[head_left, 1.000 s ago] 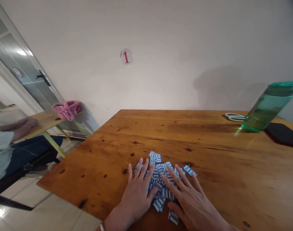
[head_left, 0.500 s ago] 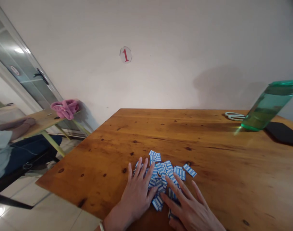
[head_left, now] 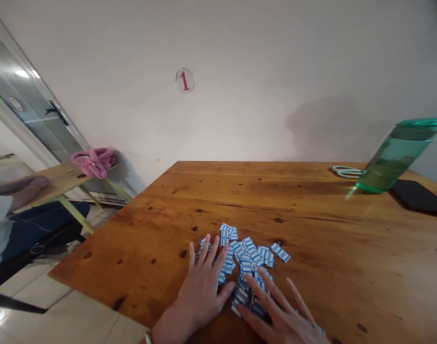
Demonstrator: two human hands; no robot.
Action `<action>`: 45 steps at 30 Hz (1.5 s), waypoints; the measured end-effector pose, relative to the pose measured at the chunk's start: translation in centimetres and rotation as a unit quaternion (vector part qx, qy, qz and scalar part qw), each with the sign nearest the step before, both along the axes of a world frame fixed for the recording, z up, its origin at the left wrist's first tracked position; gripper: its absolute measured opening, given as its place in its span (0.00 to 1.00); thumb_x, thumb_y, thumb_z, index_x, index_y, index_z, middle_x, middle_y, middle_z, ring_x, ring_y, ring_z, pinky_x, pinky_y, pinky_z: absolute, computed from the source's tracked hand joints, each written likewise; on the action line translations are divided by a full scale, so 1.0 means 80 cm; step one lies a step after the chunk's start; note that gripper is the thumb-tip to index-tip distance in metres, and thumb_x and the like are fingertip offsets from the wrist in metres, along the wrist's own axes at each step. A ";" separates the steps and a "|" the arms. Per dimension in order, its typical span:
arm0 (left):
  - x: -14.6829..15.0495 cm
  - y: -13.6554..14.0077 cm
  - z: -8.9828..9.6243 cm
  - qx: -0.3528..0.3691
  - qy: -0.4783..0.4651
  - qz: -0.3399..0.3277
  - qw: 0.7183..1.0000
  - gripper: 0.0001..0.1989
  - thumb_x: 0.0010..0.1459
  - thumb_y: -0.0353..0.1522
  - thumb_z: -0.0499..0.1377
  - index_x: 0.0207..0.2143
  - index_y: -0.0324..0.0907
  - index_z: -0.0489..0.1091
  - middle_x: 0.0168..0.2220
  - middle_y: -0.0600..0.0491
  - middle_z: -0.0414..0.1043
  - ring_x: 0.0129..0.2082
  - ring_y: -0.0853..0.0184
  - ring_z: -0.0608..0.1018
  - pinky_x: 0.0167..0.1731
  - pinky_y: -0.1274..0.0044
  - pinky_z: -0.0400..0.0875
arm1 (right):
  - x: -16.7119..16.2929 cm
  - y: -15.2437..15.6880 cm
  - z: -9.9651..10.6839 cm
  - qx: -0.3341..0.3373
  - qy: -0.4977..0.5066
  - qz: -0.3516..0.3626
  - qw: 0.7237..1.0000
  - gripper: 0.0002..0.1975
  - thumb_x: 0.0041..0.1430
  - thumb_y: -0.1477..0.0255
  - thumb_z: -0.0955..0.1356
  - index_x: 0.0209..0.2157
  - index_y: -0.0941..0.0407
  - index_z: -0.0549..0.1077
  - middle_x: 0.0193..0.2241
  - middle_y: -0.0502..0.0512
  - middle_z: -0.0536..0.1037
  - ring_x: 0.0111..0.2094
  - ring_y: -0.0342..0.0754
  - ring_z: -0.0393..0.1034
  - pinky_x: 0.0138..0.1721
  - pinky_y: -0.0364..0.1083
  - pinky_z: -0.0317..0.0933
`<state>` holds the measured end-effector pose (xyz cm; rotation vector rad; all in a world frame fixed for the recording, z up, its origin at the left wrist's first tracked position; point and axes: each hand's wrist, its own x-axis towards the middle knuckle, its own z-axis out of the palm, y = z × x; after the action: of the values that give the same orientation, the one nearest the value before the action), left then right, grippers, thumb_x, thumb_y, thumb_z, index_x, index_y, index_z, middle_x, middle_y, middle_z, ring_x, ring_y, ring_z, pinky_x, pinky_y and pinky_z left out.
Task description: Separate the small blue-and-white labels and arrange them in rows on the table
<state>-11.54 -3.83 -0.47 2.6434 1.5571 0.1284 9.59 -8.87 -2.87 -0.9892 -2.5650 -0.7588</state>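
Observation:
A loose pile of small blue-and-white striped cards (head_left: 246, 253) lies on the wooden table (head_left: 218, 191), some overlapping. My left hand (head_left: 204, 286) rests with spread fingers over the pile's left side, covering some cards. Over the near right part, my right hand (head_left: 276, 306) lies with its fingers apart, cards under and between them. One card (head_left: 280, 252) sits at the pile's right edge. What lies beneath both palms is hidden.
A green water bottle (head_left: 398, 155) stands at the back right, beside a coiled white cable (head_left: 345, 172) and a dark flat object (head_left: 421, 197). Leftward, another person's hands (head_left: 32, 186) rest on a second table holding a pink cloth (head_left: 94, 162).
My right hand has shifted slightly toward me, and cards between the two hands have moved with it. My left hand stays nearly in place. The view has shifted slightly.

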 end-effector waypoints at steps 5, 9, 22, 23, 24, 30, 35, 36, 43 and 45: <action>0.000 0.000 -0.001 0.010 -0.009 0.001 1.000 0.29 0.60 0.43 0.42 0.61 0.50 0.34 0.64 0.51 0.38 0.62 0.54 0.41 0.55 0.50 0.37 | 0.002 -0.003 0.006 -0.004 -0.009 -0.007 1.000 0.19 0.59 0.61 0.59 0.52 0.41 0.63 0.52 0.53 0.69 0.47 0.57 0.67 0.34 0.54 0.65; 0.000 0.001 0.001 0.008 -0.012 -0.019 1.000 0.37 0.55 0.50 0.44 0.61 0.49 0.33 0.64 0.49 0.36 0.62 0.50 0.40 0.53 0.47 0.36 | -0.006 0.003 0.010 -0.044 0.034 -0.059 0.997 0.21 0.56 0.59 0.60 0.50 0.50 0.67 0.51 0.59 0.69 0.48 0.62 0.66 0.35 0.59 0.64; 0.001 -0.002 0.003 0.002 -0.018 -0.005 1.000 0.38 0.52 0.30 0.51 0.62 0.50 0.35 0.64 0.53 0.33 0.62 0.53 0.38 0.55 0.50 0.37 | 0.004 0.002 0.004 -0.072 0.052 -0.098 0.991 0.20 0.54 0.64 0.62 0.50 0.49 0.66 0.54 0.61 0.65 0.51 0.64 0.61 0.37 0.64 0.62; 0.001 -0.002 0.001 0.006 -0.017 -0.004 1.000 0.38 0.52 0.28 0.50 0.62 0.49 0.35 0.64 0.53 0.34 0.62 0.54 0.38 0.55 0.50 0.37 | 0.001 0.003 0.005 -0.073 0.054 -0.097 0.991 0.21 0.53 0.64 0.62 0.50 0.48 0.66 0.54 0.61 0.65 0.51 0.64 0.61 0.37 0.64 0.62; 0.001 -0.001 0.000 0.011 -0.016 -0.003 1.000 0.37 0.52 0.26 0.49 0.62 0.49 0.36 0.64 0.53 0.34 0.62 0.55 0.38 0.55 0.51 0.37 | -0.002 0.004 0.005 -0.074 0.057 -0.096 0.991 0.21 0.53 0.64 0.62 0.50 0.47 0.66 0.54 0.61 0.66 0.51 0.64 0.61 0.37 0.64 0.61; 0.000 0.000 -0.004 0.019 -0.017 0.012 1.000 0.29 0.60 0.34 0.44 0.62 0.47 0.37 0.64 0.51 0.37 0.62 0.55 0.40 0.55 0.50 0.39 | -0.013 0.008 0.014 -0.092 0.068 -0.070 0.991 0.19 0.51 0.68 0.64 0.47 0.46 0.68 0.53 0.61 0.66 0.52 0.64 0.61 0.40 0.62 0.60; 0.004 -0.001 0.000 -0.001 0.000 0.017 1.000 0.33 0.56 0.33 0.48 0.62 0.48 0.36 0.64 0.52 0.35 0.62 0.56 0.38 0.55 0.51 0.36 | -0.010 0.009 0.020 -0.122 0.067 -0.050 0.989 0.21 0.51 0.69 0.64 0.49 0.46 0.67 0.55 0.59 0.64 0.53 0.65 0.58 0.43 0.63 0.57; 0.004 -0.001 0.001 -0.003 0.000 0.016 1.000 0.34 0.56 0.33 0.49 0.62 0.48 0.36 0.64 0.52 0.34 0.62 0.56 0.37 0.56 0.52 0.36 | -0.010 0.010 0.021 -0.129 0.069 -0.056 0.988 0.23 0.52 0.69 0.63 0.51 0.46 0.65 0.56 0.59 0.63 0.54 0.65 0.56 0.44 0.63 0.57; 0.001 -0.001 0.001 0.003 -0.005 -0.005 1.000 0.41 0.52 0.50 0.50 0.62 0.48 0.33 0.64 0.48 0.34 0.62 0.51 0.39 0.54 0.49 0.35 | -0.008 0.013 0.011 -0.183 0.076 -0.094 0.976 0.30 0.53 0.64 0.62 0.58 0.50 0.55 0.59 0.59 0.57 0.57 0.66 0.51 0.45 0.68 0.56; 0.000 0.001 -0.004 0.022 -0.007 0.022 0.999 0.37 0.55 0.50 0.44 0.62 0.46 0.36 0.63 0.47 0.36 0.62 0.52 0.40 0.54 0.49 0.37 | 0.004 0.010 -0.001 -0.164 0.110 -0.156 0.968 0.31 0.56 0.60 0.60 0.59 0.54 0.53 0.59 0.61 0.55 0.58 0.66 0.48 0.45 0.68 0.56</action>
<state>-11.54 -3.74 -0.77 2.6356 1.6272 0.1851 9.88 -8.03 -2.96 -1.5116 -2.4133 -0.2693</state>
